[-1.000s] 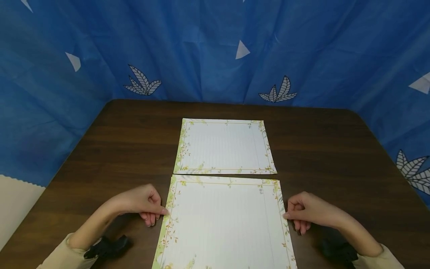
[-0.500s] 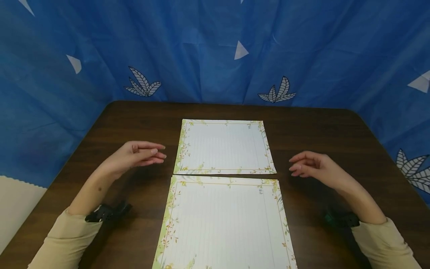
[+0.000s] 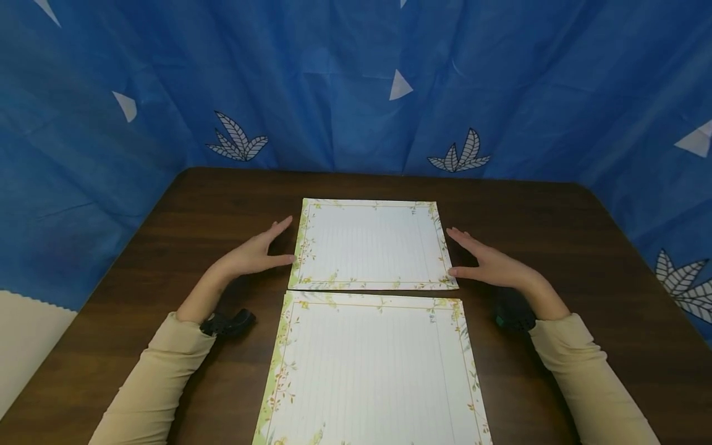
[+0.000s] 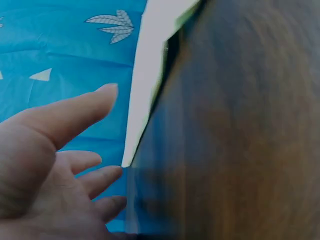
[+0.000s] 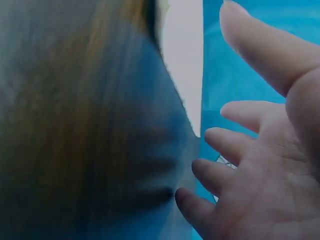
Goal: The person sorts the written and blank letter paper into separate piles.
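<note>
My left hand [image 3: 249,256] and right hand [image 3: 492,263] have moved inward, spread wide beside the sheet [image 3: 369,244] nearer the far edge of the worktop [image 3: 523,228]; uneven pushing could skew it

On my head feed I've got a dark brown wood-grain table [image 3: 556,247], far corners rounded. Lying on it I count a rectangular white lined paper sheet with green-yellow floral border [image 3: 364,244] and, nearer me, a matching sheet [image 3: 367,371], thin gap between, widening rightward.
</note>
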Demonstrator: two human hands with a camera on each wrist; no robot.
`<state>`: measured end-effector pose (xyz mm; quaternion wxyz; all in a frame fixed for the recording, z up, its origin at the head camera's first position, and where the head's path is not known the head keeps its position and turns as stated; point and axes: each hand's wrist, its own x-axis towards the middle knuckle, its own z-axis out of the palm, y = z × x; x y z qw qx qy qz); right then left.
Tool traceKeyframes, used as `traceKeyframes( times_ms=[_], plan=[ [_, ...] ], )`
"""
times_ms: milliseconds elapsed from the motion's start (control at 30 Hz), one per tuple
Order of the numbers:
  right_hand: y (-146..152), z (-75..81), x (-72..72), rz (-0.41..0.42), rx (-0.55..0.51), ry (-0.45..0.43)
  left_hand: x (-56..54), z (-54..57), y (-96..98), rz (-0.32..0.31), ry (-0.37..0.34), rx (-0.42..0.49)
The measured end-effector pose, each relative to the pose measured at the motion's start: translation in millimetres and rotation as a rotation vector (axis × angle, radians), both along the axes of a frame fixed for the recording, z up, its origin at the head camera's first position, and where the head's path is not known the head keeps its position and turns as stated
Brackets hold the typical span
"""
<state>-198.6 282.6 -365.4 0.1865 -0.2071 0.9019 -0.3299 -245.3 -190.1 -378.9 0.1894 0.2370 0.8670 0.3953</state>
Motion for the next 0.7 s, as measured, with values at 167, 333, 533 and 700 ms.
traceKeyframes(
  times_ms=[167,333,533,700],
  plan=[
    [-2.0,-5.0,-2.4,0.048,0.082,0.005,2.8,-3.3,1.6,-0.079,0.028,-0.112],
    [-3.0,-6.6,-0.6,0.078,0.124,0.029,4.7,-5.1,4.8,-0.093,0.038,-0.126],
    [-2.9,-6.8,0.0,0.074,0.135,0.027,4.3,-6.5,9.1,-0.1,0.02,-0.013],
    [-3.0,-6.7,-0.8,0.075,0.124,0.027,5.2,-5.1,10.3,-0.083,0.004,0.042]
  ],
)
